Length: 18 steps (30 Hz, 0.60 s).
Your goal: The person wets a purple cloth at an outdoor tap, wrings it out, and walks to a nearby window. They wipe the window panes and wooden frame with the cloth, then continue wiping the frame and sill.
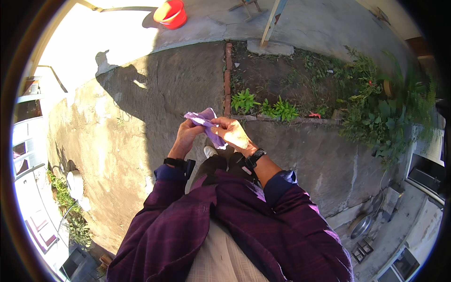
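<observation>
Both hands meet in front of my body around a small purple cloth with a pale edge. My left hand pinches its left part between thumb and fingers. On the other side, my right hand grips the cloth near its middle, and a lower corner hangs beside that palm. The cloth is bunched and twisted between the hands, above the concrete. Each wrist bears a dark band.
A red plastic bucket stands at the top. Bricks edge a planted soil bed at the upper right, with a post behind it. Bushy plants grow at the right. A metal basin leans at the lower right.
</observation>
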Available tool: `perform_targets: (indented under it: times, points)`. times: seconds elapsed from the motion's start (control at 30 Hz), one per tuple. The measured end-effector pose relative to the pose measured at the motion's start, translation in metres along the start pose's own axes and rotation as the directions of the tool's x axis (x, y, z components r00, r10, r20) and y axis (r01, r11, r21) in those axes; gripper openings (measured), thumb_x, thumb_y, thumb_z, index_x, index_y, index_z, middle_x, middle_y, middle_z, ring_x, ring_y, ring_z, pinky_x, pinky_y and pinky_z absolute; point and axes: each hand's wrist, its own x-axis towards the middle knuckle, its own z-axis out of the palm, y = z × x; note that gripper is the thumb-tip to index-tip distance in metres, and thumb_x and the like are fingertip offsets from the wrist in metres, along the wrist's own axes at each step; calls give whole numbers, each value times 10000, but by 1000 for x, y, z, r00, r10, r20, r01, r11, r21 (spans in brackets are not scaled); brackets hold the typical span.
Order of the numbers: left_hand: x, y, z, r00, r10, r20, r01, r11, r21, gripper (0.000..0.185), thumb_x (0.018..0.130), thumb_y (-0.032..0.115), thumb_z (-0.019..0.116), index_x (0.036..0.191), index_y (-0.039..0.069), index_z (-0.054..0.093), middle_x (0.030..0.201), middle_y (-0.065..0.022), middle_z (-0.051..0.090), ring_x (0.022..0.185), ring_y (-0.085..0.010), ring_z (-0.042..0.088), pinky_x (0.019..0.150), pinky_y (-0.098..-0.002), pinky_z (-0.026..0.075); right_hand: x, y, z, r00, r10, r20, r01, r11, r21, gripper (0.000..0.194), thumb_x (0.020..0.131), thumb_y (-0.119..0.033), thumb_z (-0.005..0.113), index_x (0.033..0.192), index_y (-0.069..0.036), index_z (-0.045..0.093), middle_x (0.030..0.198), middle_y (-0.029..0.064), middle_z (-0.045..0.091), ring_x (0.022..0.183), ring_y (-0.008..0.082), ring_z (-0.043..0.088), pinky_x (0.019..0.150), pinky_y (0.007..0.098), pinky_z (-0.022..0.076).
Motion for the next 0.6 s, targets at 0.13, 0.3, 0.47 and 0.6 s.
perform_targets:
  times: [0.13,0.3,0.47,0.6]
  points:
    - [10,2,10,1000,2,29,-7,988,154,281,885,0,658,1163,-1,697,1109,-46,716,1026,-147,660,924,-305,515,-8,-3,-14,999,46,-22,-45,999,20,271,968,-85,672,1219,16,679,908,12,700,763,57,607,673,242,492]
    - [25,2,11,976,89,200,-94,995,18,234,908,29,660,1138,35,705,1028,-15,714,903,-115,655,775,-271,530,-14,1,-21,995,-7,-99,21,990,138,310,956,-76,680,1248,27,665,928,22,704,777,66,616,677,247,494]
    - [46,-2,-18,1000,-4,2,3,975,222,220,957,80,647,1166,20,676,977,-43,728,783,-118,671,630,-262,524,-10,6,-11,990,72,-120,-61,994,95,381,945,-66,694,1308,30,632,998,32,709,842,79,631,734,250,509]
    - [45,9,-48,999,12,49,-21,982,190,253,979,118,648,1216,31,665,1017,-42,730,823,-128,693,691,-271,554,1,5,32,992,78,-102,-38,938,343,395,938,-60,715,1318,16,633,1036,43,712,899,94,641,796,263,524]
